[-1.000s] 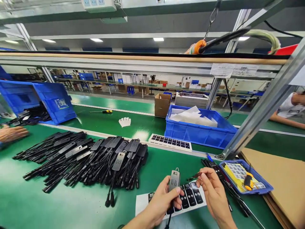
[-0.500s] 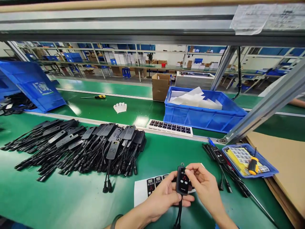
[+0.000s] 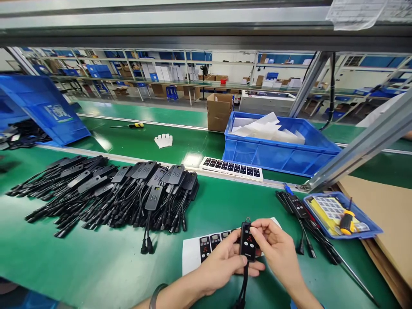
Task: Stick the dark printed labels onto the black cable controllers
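Observation:
A small black controller (image 3: 247, 246) with two white buttons, red marks and a wire loop at its top is gripped in my left hand (image 3: 222, 264), thumb at its lower edge. Two black cables hang down from it. My right hand (image 3: 277, 249) has its thumb and fingers closed on the controller's upper right corner. Beneath both hands lies a white sheet of black face labels (image 3: 193, 253), partly covered by them. Left of my hands spreads a heap of similar black controllers (image 3: 154, 197) with cables.
Farther back are a label strip (image 3: 231, 167), a blue crate (image 3: 277, 154) with white sheets, a white glove (image 3: 163, 140) and a screwdriver (image 3: 135, 125). On the right, labelled controllers (image 3: 298, 208) lie beside a blue tray (image 3: 363, 235) and cardboard (image 3: 386, 214). A metal post (image 3: 360, 141) slants up.
The camera view has shifted slightly. My left thumb has moved a little onto the controller's lower edge; both hands keep hold of it.

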Motion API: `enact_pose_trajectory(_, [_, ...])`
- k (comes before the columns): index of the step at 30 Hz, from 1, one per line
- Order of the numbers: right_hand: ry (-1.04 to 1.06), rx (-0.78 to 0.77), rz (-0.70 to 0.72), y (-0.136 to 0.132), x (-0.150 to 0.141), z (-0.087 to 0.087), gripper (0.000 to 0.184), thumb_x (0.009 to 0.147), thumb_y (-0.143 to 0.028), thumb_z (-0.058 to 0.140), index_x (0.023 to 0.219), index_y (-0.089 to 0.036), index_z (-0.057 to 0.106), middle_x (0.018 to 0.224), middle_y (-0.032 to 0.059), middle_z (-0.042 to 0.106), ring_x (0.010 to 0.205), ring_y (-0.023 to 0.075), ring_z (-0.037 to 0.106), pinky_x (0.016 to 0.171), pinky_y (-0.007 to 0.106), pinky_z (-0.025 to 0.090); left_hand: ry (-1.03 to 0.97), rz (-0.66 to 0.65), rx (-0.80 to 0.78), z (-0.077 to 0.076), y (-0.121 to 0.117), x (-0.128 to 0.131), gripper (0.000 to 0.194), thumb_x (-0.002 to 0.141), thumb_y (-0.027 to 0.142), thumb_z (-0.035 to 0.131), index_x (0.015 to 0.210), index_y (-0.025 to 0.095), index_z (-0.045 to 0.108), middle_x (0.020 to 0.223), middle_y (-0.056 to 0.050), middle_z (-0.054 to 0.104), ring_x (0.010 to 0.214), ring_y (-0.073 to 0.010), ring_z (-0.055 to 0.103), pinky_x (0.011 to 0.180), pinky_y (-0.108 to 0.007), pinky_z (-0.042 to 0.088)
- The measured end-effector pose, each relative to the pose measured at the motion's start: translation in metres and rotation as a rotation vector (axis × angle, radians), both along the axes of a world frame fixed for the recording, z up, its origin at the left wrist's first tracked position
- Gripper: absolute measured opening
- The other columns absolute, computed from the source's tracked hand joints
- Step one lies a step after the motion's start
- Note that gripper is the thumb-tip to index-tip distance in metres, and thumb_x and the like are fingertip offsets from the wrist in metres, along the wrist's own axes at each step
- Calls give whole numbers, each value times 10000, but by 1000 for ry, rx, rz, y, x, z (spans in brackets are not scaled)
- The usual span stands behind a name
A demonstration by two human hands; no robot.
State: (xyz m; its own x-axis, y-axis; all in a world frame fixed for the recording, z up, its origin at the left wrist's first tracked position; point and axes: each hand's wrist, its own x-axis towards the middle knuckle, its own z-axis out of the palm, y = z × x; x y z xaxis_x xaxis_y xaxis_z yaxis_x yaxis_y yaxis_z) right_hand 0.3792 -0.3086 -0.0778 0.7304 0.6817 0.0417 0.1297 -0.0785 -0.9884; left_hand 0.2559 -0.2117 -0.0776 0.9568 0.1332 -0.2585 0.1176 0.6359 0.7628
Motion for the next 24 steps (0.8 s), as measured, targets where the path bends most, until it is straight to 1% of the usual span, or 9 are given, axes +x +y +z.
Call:
enact_pose_trajectory(4, [31, -8, -9, 0, -1, -1, 271, 761, -446, 677, 829, -188, 629, 677, 13, 565, 571, 134, 535, 475, 209, 486, -17, 1, 41, -1, -2, 0, 647, 758, 337, 702, 1312, 196, 398, 1174, -159, 617, 971, -252, 665, 887, -402, 483])
enact_pose_trajectory(8, [62, -16, -17, 0, -2, -3, 284, 753, -454, 682, 830, -186, 627, 657, 6, 548, 549, 128, 514, 446, 205, 471, -35, 0, 59, -3, -2, 1, 671, 746, 402, 715, 1308, 207, 403, 1092, -127, 637, 944, -239, 673, 851, -366, 496])
enact_pose_trajectory(13, [72, -28, -32, 1, -1, -3, 301, 744, -465, 686, 823, -181, 627, 655, 5, 548, 537, 123, 509, 436, 205, 459, -60, 14, 100, -8, -3, 2, 649, 752, 431, 706, 1291, 209, 422, 980, -80, 633, 825, -194, 689, 744, -305, 521])
enact_pose_trajectory(16, [76, -32, -43, 2, -2, -3, 308, 737, -471, 688, 809, -177, 628, 636, 3, 544, 525, 121, 501, 431, 206, 452, -74, 8, 116, -10, -3, 3, 650, 764, 436, 694, 1297, 198, 409, 918, -62, 634, 805, -180, 688, 736, -291, 523])
enact_pose_trajectory(19, [78, -48, -50, 2, -3, -3, 314, 743, -477, 678, 803, -175, 618, 631, 2, 539, 521, 121, 495, 425, 207, 451, -73, 5, 135, -10, -4, 3, 641, 774, 427, 685, 1299, 191, 403, 912, -67, 635, 816, -182, 686, 739, -290, 523])
enact_pose_trajectory(21, [72, -51, -48, 2, -3, -3, 311, 754, -471, 670, 852, -183, 603, 636, -9, 522, 519, 120, 486, 416, 205, 449, -76, 2, 149, -10, -3, 3, 618, 783, 408, 677, 1294, 190, 406, 928, -76, 638, 819, -185, 687, 742, -294, 523])
enact_pose_trajectory(22, [64, -46, -49, 2, -3, -4, 319, 760, -462, 669, 916, -194, 590, 636, -20, 508, 518, 120, 480, 408, 202, 444, -77, 2, 152, -10, -3, 2, 604, 785, 395, 676, 1287, 189, 412, 939, -81, 641, 820, -187, 688, 744, -298, 523])
enact_pose_trajectory(24, [41, -28, -50, 3, -1, -3, 392, 769, -437, 670, 1069, -227, 530, 650, -42, 478, 525, 120, 473, 405, 194, 435, -69, 0, 135, -9, -2, 3, 586, 771, 358, 686, 1267, 186, 426, 974, -97, 647, 826, -196, 690, 752, -310, 522])
